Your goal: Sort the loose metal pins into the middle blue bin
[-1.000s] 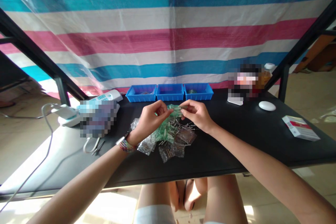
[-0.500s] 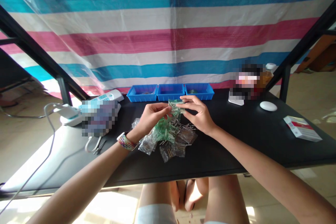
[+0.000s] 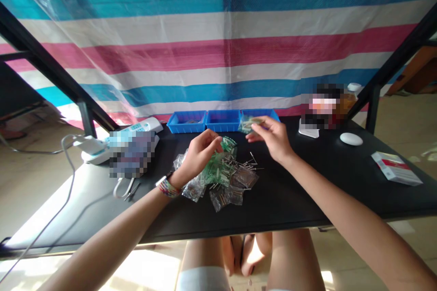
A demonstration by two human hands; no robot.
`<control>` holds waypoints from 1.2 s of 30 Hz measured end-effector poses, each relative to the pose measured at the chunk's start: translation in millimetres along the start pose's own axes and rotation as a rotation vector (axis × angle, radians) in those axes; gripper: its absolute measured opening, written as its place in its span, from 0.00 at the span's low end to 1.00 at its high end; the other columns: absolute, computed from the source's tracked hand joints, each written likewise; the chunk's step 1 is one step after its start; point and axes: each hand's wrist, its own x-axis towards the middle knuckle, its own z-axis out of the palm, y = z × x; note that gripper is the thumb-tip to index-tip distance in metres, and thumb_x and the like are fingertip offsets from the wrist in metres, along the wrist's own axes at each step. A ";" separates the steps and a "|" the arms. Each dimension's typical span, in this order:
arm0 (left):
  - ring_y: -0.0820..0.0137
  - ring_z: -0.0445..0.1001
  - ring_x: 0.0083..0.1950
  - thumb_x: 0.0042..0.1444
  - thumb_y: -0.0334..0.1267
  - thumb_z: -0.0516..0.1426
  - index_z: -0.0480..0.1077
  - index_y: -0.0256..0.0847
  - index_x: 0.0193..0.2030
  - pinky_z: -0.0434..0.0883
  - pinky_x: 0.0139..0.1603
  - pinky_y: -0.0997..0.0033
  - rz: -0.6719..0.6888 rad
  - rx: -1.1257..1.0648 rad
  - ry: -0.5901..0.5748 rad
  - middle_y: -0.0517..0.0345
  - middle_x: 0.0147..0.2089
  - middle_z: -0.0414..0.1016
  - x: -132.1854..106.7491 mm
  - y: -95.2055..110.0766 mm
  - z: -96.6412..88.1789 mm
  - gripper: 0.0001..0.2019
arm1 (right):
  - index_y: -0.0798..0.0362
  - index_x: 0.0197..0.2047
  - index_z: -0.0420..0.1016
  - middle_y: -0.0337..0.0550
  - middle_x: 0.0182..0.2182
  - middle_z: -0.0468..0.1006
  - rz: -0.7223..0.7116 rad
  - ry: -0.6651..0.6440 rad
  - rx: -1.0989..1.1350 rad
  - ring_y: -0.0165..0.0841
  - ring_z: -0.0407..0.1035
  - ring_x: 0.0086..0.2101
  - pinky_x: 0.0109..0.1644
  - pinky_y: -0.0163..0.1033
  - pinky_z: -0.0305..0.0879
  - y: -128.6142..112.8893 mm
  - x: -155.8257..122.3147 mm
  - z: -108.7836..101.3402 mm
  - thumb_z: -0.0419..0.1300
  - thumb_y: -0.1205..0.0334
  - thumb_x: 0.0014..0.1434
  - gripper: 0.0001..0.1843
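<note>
My right hand point(image 3: 272, 140) pinches a packet point(image 3: 246, 124) near the right bin point(image 3: 268, 113), apparently a placing step needing steady aim; left hand point(image 3: 202, 153), grip unclear.

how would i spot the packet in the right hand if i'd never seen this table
At the back of the black table, find three blue rectangular plastic bins. Overlapping the rightmost bin in this view, a small green-tinted see-through plastic packet is pinched in the right hand. It is held away from the heap of green and clear packets near the left hand.
</note>
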 end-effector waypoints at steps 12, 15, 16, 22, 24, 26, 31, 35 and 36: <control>0.52 0.75 0.60 0.67 0.46 0.58 0.80 0.44 0.57 0.67 0.64 0.46 0.169 0.764 -0.131 0.48 0.60 0.80 8.0 -22.5 -11.2 0.18 | 0.57 0.56 0.83 0.60 0.55 0.83 -0.470 0.069 -1.219 0.58 0.70 0.62 0.68 0.68 0.63 29.4 29.7 -47.4 0.58 0.53 0.72 0.20; 0.52 0.75 0.62 0.68 0.47 0.57 0.80 0.46 0.58 0.67 0.65 0.46 0.191 0.798 -0.148 0.50 0.62 0.80 7.5 -29.0 -10.2 0.18 | 0.54 0.53 0.84 0.56 0.51 0.84 -0.530 -0.004 -1.109 0.51 0.73 0.57 0.66 0.60 0.67 29.6 18.3 -27.9 0.58 0.60 0.72 0.15; 0.52 0.75 0.61 0.69 0.47 0.56 0.80 0.46 0.58 0.67 0.64 0.46 0.196 0.799 -0.152 0.50 0.61 0.81 7.6 -29.5 -10.1 0.17 | 0.52 0.51 0.85 0.53 0.48 0.85 -0.550 -0.078 -1.053 0.48 0.74 0.54 0.64 0.57 0.69 28.1 14.7 -20.6 0.58 0.61 0.72 0.14; 0.54 0.78 0.58 0.69 0.45 0.56 0.80 0.46 0.58 0.69 0.62 0.50 0.232 0.742 -0.166 0.52 0.57 0.84 10.4 -27.7 -10.7 0.17 | 0.51 0.61 0.80 0.52 0.56 0.83 -0.445 -0.445 -0.828 0.45 0.74 0.58 0.65 0.53 0.70 38.7 -1.6 13.7 0.66 0.64 0.67 0.19; 0.53 0.78 0.59 0.69 0.45 0.56 0.81 0.47 0.59 0.69 0.63 0.48 0.228 0.736 -0.165 0.53 0.57 0.85 10.7 -28.2 -10.6 0.18 | 0.52 0.61 0.80 0.52 0.56 0.83 -0.413 -0.467 -0.843 0.46 0.75 0.57 0.64 0.53 0.71 45.9 -3.0 16.3 0.70 0.66 0.63 0.23; 0.51 0.77 0.61 0.69 0.45 0.56 0.81 0.48 0.59 0.68 0.64 0.46 0.219 0.745 -0.162 0.53 0.56 0.85 10.6 -28.5 -10.5 0.18 | 0.53 0.58 0.82 0.52 0.53 0.85 -0.408 -0.460 -0.853 0.45 0.76 0.53 0.61 0.52 0.72 49.8 -3.0 15.5 0.72 0.66 0.61 0.21; 0.52 0.76 0.62 0.70 0.44 0.55 0.76 0.47 0.65 0.69 0.65 0.46 0.248 0.711 -0.123 0.50 0.59 0.83 9.4 -21.9 -9.9 0.20 | 0.52 0.52 0.84 0.50 0.48 0.87 -0.424 -0.375 -0.841 0.44 0.79 0.49 0.59 0.51 0.72 48.3 0.6 10.7 0.64 0.69 0.66 0.12; 0.56 0.78 0.59 0.70 0.41 0.55 0.73 0.46 0.66 0.72 0.63 0.51 0.349 0.642 -0.044 0.50 0.59 0.81 7.0 -11.8 -8.4 0.19 | 0.50 0.50 0.85 0.46 0.47 0.87 -0.254 -0.171 -0.529 0.42 0.81 0.47 0.55 0.48 0.75 45.6 6.6 8.6 0.61 0.62 0.68 0.12; 0.56 0.78 0.59 0.70 0.41 0.56 0.73 0.46 0.66 0.72 0.63 0.52 0.369 0.626 -0.034 0.50 0.59 0.81 6.3 -9.9 -7.7 0.19 | 0.50 0.50 0.84 0.46 0.46 0.88 -0.182 -0.149 -0.415 0.42 0.82 0.46 0.53 0.48 0.77 44.3 7.5 8.5 0.62 0.59 0.68 0.12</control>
